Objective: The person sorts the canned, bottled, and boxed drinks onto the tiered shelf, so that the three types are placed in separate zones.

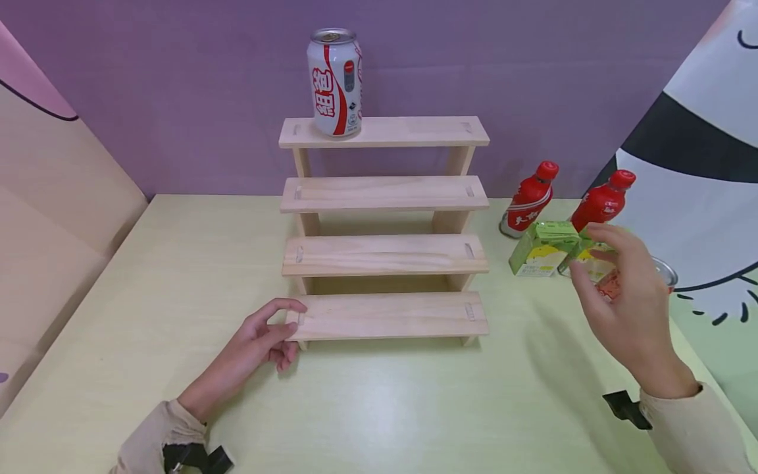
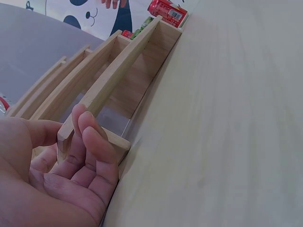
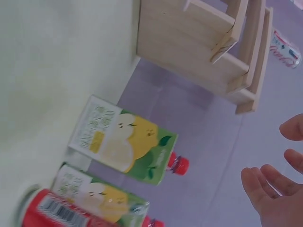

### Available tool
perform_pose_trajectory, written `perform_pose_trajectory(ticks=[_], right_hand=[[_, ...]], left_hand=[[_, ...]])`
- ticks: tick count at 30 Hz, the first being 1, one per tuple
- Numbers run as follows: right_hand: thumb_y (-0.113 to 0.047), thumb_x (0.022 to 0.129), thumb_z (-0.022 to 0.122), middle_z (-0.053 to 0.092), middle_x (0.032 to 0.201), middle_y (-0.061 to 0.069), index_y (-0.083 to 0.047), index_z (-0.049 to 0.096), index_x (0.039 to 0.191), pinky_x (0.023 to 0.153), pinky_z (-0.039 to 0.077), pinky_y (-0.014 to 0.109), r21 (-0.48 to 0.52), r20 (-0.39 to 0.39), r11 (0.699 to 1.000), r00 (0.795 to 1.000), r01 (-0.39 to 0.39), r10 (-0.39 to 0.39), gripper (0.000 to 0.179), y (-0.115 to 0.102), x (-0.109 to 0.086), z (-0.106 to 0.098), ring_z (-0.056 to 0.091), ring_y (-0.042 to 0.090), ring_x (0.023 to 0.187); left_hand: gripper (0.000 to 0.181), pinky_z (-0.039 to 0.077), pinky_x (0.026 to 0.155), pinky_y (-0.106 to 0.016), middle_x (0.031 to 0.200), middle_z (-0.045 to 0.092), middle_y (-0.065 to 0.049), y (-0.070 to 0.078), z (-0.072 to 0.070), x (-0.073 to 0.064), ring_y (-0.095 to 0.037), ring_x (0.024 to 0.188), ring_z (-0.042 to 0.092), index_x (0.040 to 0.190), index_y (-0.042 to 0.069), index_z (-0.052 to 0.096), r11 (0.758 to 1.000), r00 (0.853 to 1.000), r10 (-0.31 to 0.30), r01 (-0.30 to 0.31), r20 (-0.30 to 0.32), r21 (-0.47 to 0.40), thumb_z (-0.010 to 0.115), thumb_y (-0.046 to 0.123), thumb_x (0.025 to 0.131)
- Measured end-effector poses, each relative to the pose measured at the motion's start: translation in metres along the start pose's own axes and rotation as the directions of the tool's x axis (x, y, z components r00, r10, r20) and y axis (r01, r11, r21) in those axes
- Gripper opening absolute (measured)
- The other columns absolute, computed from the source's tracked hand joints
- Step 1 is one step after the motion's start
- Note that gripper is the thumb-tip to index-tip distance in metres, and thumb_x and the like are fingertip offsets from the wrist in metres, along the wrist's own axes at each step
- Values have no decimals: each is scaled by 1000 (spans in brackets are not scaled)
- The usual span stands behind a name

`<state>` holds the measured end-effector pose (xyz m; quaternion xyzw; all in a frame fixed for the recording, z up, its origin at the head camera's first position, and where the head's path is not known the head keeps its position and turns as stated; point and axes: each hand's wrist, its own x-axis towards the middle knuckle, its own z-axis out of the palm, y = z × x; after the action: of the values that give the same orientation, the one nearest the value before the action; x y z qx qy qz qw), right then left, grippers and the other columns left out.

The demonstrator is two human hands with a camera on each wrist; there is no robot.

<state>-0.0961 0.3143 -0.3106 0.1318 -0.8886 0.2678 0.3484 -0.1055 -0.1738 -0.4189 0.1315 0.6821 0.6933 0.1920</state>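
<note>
A wooden stepped rack [image 1: 385,253] stands mid-table. My left hand [image 1: 254,342] grips the left end of its lowest step, thumb and fingers around the board's corner in the left wrist view. On the top step a white-and-red soda can [image 1: 334,85] stands upright. At the right, my right hand [image 1: 639,303] hovers over the drinks, fingers apart and loosely curved, holding nothing. Under it are a green juice carton [image 1: 541,249] and a second carton [image 3: 94,194]. A red can [image 3: 57,213], partly hidden by the hand in the head view, is nearest it.
Behind the cartons stand two red bottles, one on the left [image 1: 529,197] and one on the right [image 1: 604,201]. A purple backdrop [image 1: 207,99] rises behind the table [image 1: 148,283]. Printed panels border both sides.
</note>
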Motion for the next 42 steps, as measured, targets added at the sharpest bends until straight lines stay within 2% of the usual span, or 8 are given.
perform_pose_trajectory(ticks=[4,10,17,22,28,30,37,42], right_hand=[[4,85,71,55,138,17,-2,51,139,89,37,2,6,-39,1000,999,-29,29,57,11,-10,-4,47,-12,117],[7,86,70,54,137,17,-2,51,140,94,38,5,16,-102,994,989,-103,105,58,26,-18,-8,48,-4,121],[-4,93,67,51,144,3,-12,49,144,100,39,11,-63,-142,962,957,-264,253,54,34,-24,-11,49,-4,121],[-13,98,63,49,147,2,-12,47,145,106,34,14,-104,-177,939,935,-328,307,50,43,-28,-14,48,5,129],[-16,99,61,45,151,3,-16,42,149,106,29,13,-131,-172,901,904,-414,391,53,54,-33,-16,42,20,138],[-17,99,61,43,152,3,-18,40,150,106,28,13,-131,-168,891,896,-434,411,55,57,-34,-16,40,21,139],[-16,99,59,37,156,6,-14,36,152,117,24,33,-150,-173,859,868,-490,466,58,68,-37,-17,31,24,144],[-17,99,60,35,158,4,-18,33,154,117,23,30,-154,-167,848,859,-507,483,61,75,-37,-17,31,24,144]], left_hand=[[34,52,58,-30,72,61,-12,0,0,1,-17,64,57,136,12,47,1000,1000,3,-3,10,8,54,23,104],[33,52,59,-31,72,61,-14,0,1,1,-18,64,56,135,13,47,1000,1000,6,-6,10,20,54,23,105],[33,51,57,-30,70,60,-13,-1,0,-1,-18,63,56,135,12,47,1000,1000,12,-12,11,9,53,22,105],[33,51,56,-29,70,60,-12,-2,0,-2,-17,62,55,135,11,46,1000,1000,12,-12,13,-1,53,22,105],[32,51,57,-30,70,60,-12,-2,0,-2,-17,62,56,135,13,47,1000,1000,3,-3,4,4,53,23,105],[32,51,57,-30,70,61,-12,-2,0,-2,-18,63,56,135,13,47,1000,1000,1,-1,1,9,53,23,105],[31,51,56,-31,71,60,-14,-2,-1,-1,-19,62,56,135,14,47,1000,1000,-4,4,-1,29,52,24,105],[31,51,56,-30,72,60,-16,0,-1,-1,-20,63,56,134,15,46,999,1000,-12,12,0,33,52,24,105]])
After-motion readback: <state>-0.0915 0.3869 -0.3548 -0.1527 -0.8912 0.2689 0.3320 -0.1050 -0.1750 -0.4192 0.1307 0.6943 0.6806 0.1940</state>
